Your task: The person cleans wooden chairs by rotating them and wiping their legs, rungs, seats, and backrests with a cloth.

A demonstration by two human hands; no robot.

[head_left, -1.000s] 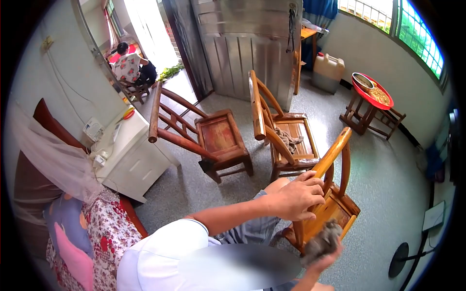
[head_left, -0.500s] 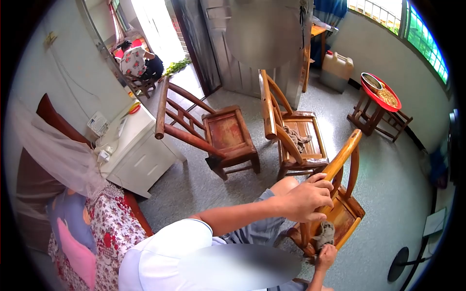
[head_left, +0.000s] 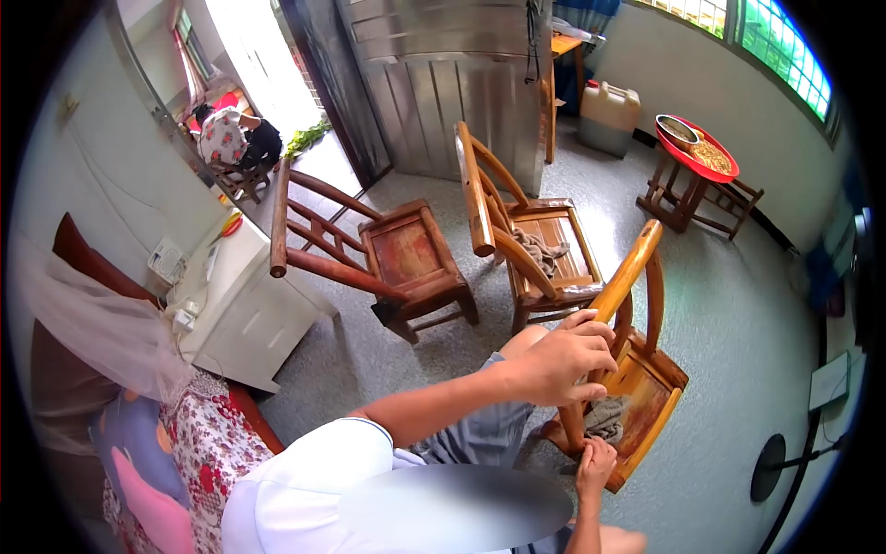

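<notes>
A wooden chair (head_left: pixel 653 383) stands at the lower right, its yellowish top rail (head_left: pixel 629 268) slanting up to the right. My left hand (head_left: pixel 561 365) rests over the lower part of that rail, fingers curled round it. Below it, my right hand (head_left: pixel 596 463) pinches a grey cloth (head_left: pixel 605 417) at the seat's near edge, beside the foot of a back post. The cloth lies bunched against the wood, partly hidden by the post and my fingers.
Behind are a reddish chair (head_left: pixel 413 247) and another chair (head_left: pixel 577 231) holding a brown cloth (head_left: pixel 539 251). A stool bears a red tray (head_left: pixel 715 164). A white desk (head_left: pixel 254 309) and bed (head_left: pixel 208 434) are left. Another person (head_left: pixel 226 138) sits beyond the doorway.
The whole view has shifted. My right hand and the grey cloth have moved left along the seat, closer to the back post. My left hand stays on the rail.
</notes>
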